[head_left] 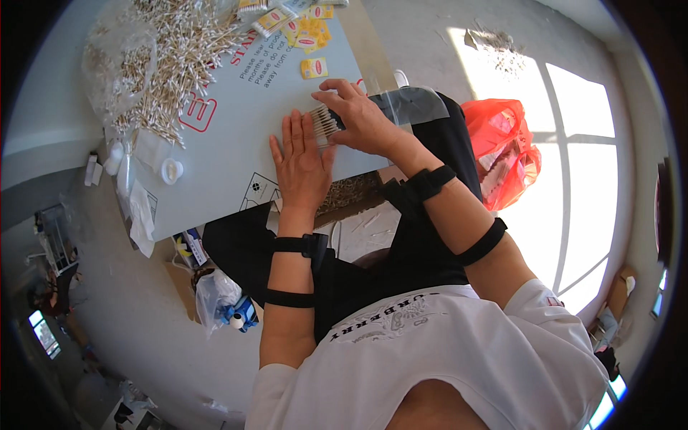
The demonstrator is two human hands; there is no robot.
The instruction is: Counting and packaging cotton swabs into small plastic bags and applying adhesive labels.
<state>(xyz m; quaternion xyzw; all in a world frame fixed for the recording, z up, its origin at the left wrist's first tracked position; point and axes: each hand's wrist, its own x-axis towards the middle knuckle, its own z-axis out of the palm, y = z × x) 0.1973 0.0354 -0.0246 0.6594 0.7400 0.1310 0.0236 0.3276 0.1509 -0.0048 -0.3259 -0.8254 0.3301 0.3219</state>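
A neat row of cotton swabs [325, 125] lies on the grey tabletop board [222, 158], between my two hands. Flat beside its left side rests my left hand [302, 161], palm down with the fingers stretched out, its thumb close to the row's lower end. My right hand [362, 122] reaches in from the right and is curled about the row, thumb at the lower end and bent fingers at the upper end. The right palm side is hidden. Just beyond my hands lies a small yellow-and-white card [314, 68].
A big heap of loose cotton swabs [172, 57] and a clear plastic bag [122, 68] cover the far left. More yellow cards [309, 36] and packed swabs [271, 21] lie farther back. A box of swabs [351, 197] stands below the near edge. On the right floor sits a red bag [502, 150].
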